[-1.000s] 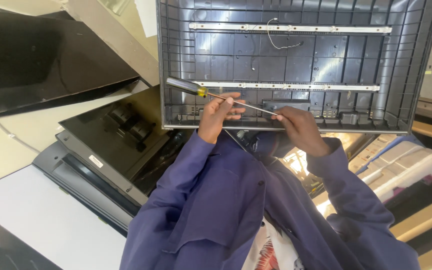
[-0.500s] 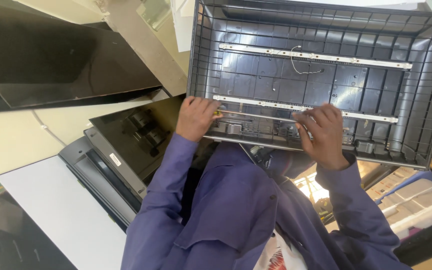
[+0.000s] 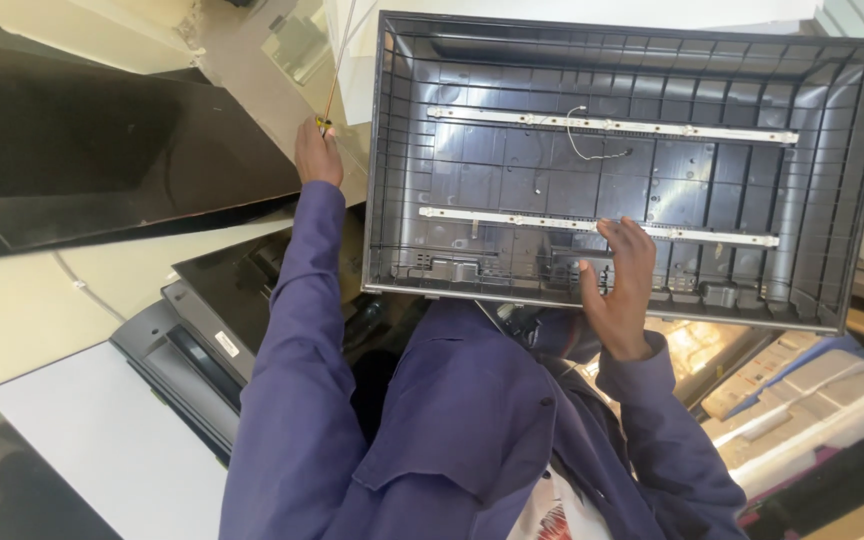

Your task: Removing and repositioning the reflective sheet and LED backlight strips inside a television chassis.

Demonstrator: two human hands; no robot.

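Your left hand [image 3: 318, 152] grips a screwdriver [image 3: 335, 70] left of the grey tray [image 3: 832, 200] | right hand [image 3: 620, 285] flat, fingers spread, on its near edge | open floor between.

Pale workbench [image 3: 22, 310] carrying everything: dark grey ribbed rear shell of flat screen [image 3: 632, 170] lying open side up (two white strips running along inside), glossy black panel [image 3: 82, 160] lying at far left, black framed unit [image 3: 192, 340] resting beside white sheet [image 3: 92, 450] at near edge.
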